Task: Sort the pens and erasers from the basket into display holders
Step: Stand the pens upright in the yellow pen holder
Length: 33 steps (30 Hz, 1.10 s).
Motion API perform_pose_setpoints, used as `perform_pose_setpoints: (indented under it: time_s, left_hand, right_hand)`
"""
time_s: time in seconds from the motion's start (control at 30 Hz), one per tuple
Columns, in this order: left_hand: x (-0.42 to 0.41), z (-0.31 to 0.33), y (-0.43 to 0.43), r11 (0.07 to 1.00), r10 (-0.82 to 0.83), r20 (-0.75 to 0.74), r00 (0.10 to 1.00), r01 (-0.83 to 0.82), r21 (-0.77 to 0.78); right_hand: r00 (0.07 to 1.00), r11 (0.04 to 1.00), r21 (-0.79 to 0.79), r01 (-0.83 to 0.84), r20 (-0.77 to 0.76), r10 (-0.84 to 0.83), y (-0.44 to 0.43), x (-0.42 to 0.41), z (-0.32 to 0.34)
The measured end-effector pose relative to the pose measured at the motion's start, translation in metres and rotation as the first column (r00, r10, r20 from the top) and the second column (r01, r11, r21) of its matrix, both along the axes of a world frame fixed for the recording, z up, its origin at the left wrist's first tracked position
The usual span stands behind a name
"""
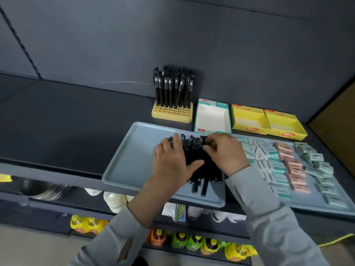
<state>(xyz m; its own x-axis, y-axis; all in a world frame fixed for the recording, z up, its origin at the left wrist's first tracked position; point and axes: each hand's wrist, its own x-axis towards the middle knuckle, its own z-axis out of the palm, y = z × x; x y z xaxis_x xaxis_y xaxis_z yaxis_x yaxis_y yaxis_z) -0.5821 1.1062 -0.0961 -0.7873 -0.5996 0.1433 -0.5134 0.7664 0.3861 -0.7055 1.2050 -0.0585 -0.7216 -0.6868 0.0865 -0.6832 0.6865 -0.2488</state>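
Note:
A pile of black pens (199, 169) lies on a grey-blue tray (132, 160) on the shelf. My left hand (172, 162) rests on the pile's left side, fingers spread and thumb across the pens. My right hand (224, 152) curls over the pile's top right and pinches pen caps. Behind the tray stands a yellow pen holder (172, 113) with several black pens upright in it. A second tray (299, 204) on the right carries rows of wrapped erasers (288, 166) in teal, pink and grey.
An open white and teal box (212, 117) and two open yellow boxes (265, 121) stand behind the trays. The dark shelf (67, 116) stretches to the left. Lower shelves hold bottles (192, 242) and white containers (114, 201).

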Motion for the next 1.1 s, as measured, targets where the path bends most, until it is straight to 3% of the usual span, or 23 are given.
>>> perform_pose_setpoints:
  time_s: [0.43, 0.63, 0.73, 0.83, 0.9, 0.97, 1.03, 1.1]
  left_hand:
    - [-0.003, 0.023, -0.014, 0.972, 0.157, 0.346, 0.925, -0.083, -0.218]
    - [-0.005, 0.025, -0.023, 0.975, 0.115, 0.372, 0.921, -0.032, -0.22]
    - [-0.003, 0.028, -0.031, 0.993, 0.117, 0.231, 0.966, -0.109, -0.046]
    - [-0.001, 0.035, -0.046, 0.971, 0.116, -0.122, 0.986, -0.086, 0.225]
    - [0.001, 0.042, -0.05, 0.945, 0.118, -0.378, 0.918, 0.014, 0.327]
    - [0.003, 0.046, -0.047, 0.921, 0.144, -0.54, 0.829, 0.087, 0.38]
    - [0.004, 0.041, -0.041, 0.904, 0.179, -0.619, 0.765, 0.12, 0.41]
    - [0.004, 0.029, -0.038, 0.887, 0.215, -0.647, 0.731, 0.13, 0.442]
  right_hand:
    - [0.98, 0.976, -0.082, -0.201, -0.001, 0.201, -0.014, 0.026, -0.01]
    - [0.985, 0.983, -0.058, -0.174, -0.011, 0.173, -0.024, 0.02, -0.009]
    - [0.988, 0.986, -0.071, -0.152, -0.025, 0.15, -0.031, 0.015, -0.007]
    - [0.988, 0.982, -0.106, -0.153, -0.015, 0.153, -0.035, 0.01, -0.002]
    - [0.986, 0.97, -0.185, -0.161, 0.006, 0.164, -0.038, 0.008, 0.002]
    - [0.978, 0.917, -0.363, -0.163, 0.063, 0.198, -0.042, 0.009, 0.008]
    - [0.96, 0.818, -0.548, -0.178, 0.086, 0.266, -0.046, 0.014, 0.017]
    - [0.929, 0.732, -0.621, -0.282, 0.014, 0.37, -0.05, 0.02, 0.028]
